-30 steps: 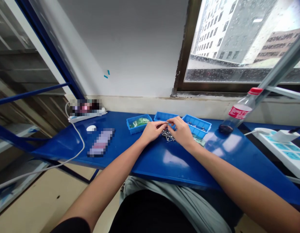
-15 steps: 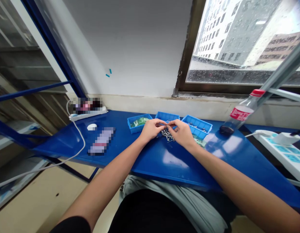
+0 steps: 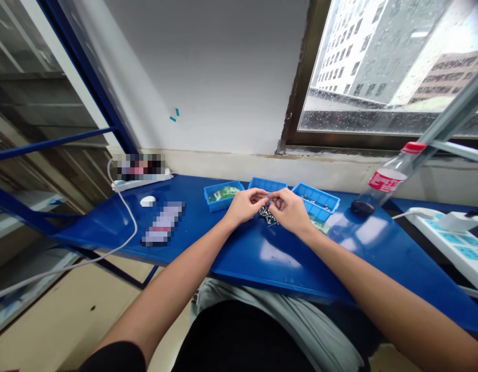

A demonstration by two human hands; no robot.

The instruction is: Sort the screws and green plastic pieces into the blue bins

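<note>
My left hand [image 3: 244, 205] and my right hand [image 3: 289, 209] meet fingertip to fingertip above a pile of small metal screws [image 3: 267, 215] on the blue table. Both hands are closed in a pinch, and whatever sits between the fingertips is too small to make out. Just behind them stands a middle blue bin [image 3: 267, 182], partly covered by the hands. To the left a second blue bin [image 3: 216, 206] holds green-and-white packets [image 3: 223, 194]. The right blue bin [image 3: 320, 198] has a few small dark metal pieces inside. A green packet [image 3: 319, 225] lies partly behind my right wrist.
A plastic bottle [image 3: 386, 181] with a red cap leans at the right, near a white power strip [image 3: 451, 243]. A blurred phone-like object [image 3: 163, 225] and a white mouse [image 3: 147, 201] lie on the blue table [image 3: 258, 274] at left, beside a white cable [image 3: 134, 227].
The hands stay over the screws with only slight finger movement; the right fingers curl a little more. The whole view has shifted very slightly.
</note>
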